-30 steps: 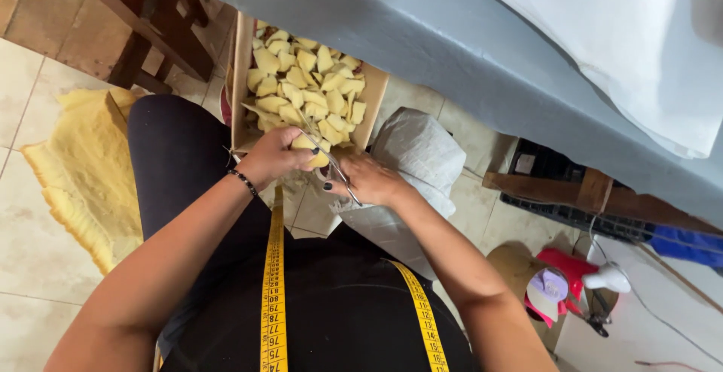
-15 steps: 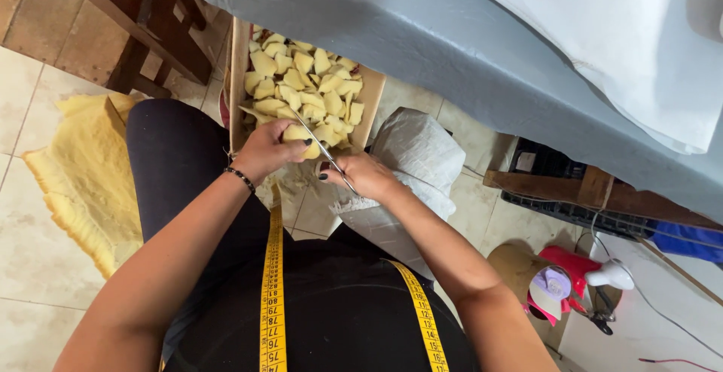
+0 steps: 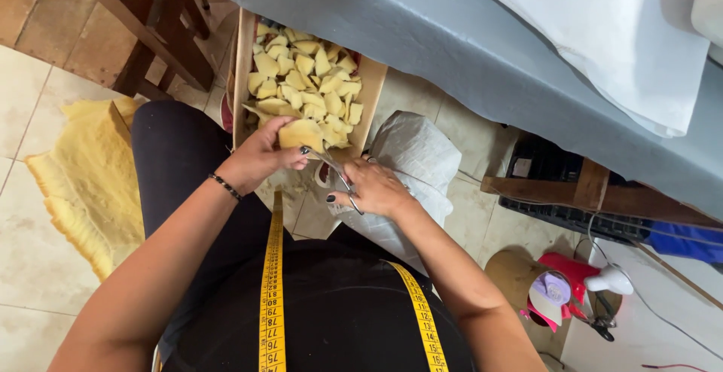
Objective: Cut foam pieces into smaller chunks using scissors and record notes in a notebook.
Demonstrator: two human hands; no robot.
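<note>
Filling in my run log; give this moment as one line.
left hand: holds yellow foam piece | right hand: scissors at piece | box: cut pieces

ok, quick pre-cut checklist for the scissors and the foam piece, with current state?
1. Left hand grips the yellow foam piece: ok.
2. Right hand holds the scissors: ok.
3. Blades reach the piece's edge: ok.
4. Left fingers clear of the blades: cannot tell.
5. Piece is over the box of foam scraps: ok.
6. Room left in the box: ok; heaped but not overflowing.
</note>
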